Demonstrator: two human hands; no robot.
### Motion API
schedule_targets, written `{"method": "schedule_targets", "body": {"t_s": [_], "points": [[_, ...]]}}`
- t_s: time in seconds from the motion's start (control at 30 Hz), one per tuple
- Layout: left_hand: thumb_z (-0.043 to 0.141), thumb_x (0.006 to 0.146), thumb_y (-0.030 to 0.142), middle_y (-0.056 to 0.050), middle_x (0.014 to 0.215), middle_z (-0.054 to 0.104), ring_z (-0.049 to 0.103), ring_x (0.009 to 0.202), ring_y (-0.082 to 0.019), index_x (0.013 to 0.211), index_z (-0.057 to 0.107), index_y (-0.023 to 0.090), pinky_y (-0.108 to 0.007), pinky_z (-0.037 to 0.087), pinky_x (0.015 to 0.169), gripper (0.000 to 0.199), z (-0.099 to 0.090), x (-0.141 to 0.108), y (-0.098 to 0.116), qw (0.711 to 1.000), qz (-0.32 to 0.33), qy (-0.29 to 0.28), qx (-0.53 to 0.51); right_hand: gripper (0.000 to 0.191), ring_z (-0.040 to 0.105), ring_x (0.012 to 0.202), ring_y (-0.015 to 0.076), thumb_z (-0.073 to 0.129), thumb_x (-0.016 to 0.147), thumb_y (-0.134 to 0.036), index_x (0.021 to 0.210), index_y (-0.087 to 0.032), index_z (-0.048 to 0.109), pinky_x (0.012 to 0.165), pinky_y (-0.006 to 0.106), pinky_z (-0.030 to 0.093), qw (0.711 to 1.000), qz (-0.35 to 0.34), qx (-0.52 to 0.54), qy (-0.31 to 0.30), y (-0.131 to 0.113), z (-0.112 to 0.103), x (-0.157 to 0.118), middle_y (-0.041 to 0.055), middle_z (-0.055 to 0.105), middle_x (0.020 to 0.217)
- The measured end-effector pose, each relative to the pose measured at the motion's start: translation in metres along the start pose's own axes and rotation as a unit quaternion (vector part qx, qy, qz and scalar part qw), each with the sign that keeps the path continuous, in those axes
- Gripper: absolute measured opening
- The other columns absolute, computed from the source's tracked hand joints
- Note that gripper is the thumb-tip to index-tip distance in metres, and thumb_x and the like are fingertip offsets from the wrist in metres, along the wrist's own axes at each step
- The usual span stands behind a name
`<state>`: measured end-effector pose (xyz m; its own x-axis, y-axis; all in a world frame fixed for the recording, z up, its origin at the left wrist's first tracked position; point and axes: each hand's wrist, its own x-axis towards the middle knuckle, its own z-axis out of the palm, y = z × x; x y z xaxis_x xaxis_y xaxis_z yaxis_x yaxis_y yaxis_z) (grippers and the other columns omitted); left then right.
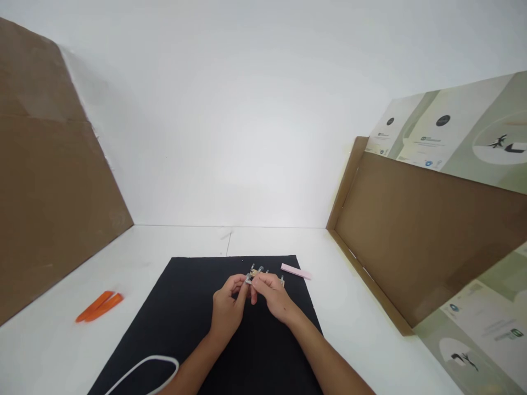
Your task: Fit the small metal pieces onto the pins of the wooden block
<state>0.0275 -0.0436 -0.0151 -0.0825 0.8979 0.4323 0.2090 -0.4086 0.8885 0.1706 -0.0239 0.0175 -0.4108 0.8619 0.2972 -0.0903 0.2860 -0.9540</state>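
Over the black mat [185, 307], my left hand [229, 303] and my right hand [274, 295] meet with fingertips closed around a small silvery piece [248, 279]. It is too small to name its kind. Just beyond my fingers lie several similar small shiny pieces with a beige part [255, 272], partly hidden by my right hand. Another small shiny piece [282, 280] is beside my right hand's knuckles. A pale pink strip [295, 271] lies to the right, across the mat's edge.
Two orange strips [99, 307] lie on the white table [140, 263] at left. A white cable [158, 358] loops near my left forearm. Cardboard panels stand at the left [53, 181] and right [428, 225], with a white wall [230, 120] behind.
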Motion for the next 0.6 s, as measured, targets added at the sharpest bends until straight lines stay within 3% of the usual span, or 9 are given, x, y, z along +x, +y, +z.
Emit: {"method": "schedule_targets", "body": {"t_s": [0.1, 0.4, 0.6], "points": [[0.058, 0.089, 0.034, -0.003, 0.079, 0.074, 0.071, 0.069, -0.016, 0.092, 0.064, 0.017, -0.024, 0.056, 0.064, 0.018, 0.0, 0.0, -0.002, 1.0, -0.002, 0.006, 0.002, 0.045, 0.055, 0.062, 0.016, 0.051, 0.091, -0.047, 0.058, -0.018, 0.061, 0.074, 0.032, 0.042, 1.0, -0.003, -0.002, -0.025, -0.004, -0.001, -0.001, 0.0007, 0.059, 0.056], [0.059, 0.088, 0.033, -0.001, 0.072, 0.072, 0.068, 0.062, -0.014, 0.09, 0.065, 0.018, -0.022, 0.055, 0.061, 0.017, 0.002, -0.001, 0.005, 1.0, 0.014, -0.006, -0.003, 0.039, 0.055, 0.054, 0.0141, 0.061, 0.085, -0.05, 0.067, -0.016, 0.06, 0.064, 0.031, 0.047, 0.985, 0.049, 0.163, 0.043, 0.013, 0.004, 0.003, -0.0003, 0.058, 0.059], [0.058, 0.088, 0.034, -0.001, 0.071, 0.072, 0.068, 0.062, -0.015, 0.09, 0.065, 0.018, -0.023, 0.054, 0.06, 0.017, 0.003, 0.001, 0.004, 1.0, 0.007, -0.004, -0.009, 0.038, 0.056, 0.054, 0.0137, 0.063, 0.084, -0.05, 0.068, -0.016, 0.059, 0.063, 0.031, 0.048, 0.98, 0.054, 0.185, 0.047, 0.016, 0.004, 0.003, -0.0003, 0.058, 0.06]]}}
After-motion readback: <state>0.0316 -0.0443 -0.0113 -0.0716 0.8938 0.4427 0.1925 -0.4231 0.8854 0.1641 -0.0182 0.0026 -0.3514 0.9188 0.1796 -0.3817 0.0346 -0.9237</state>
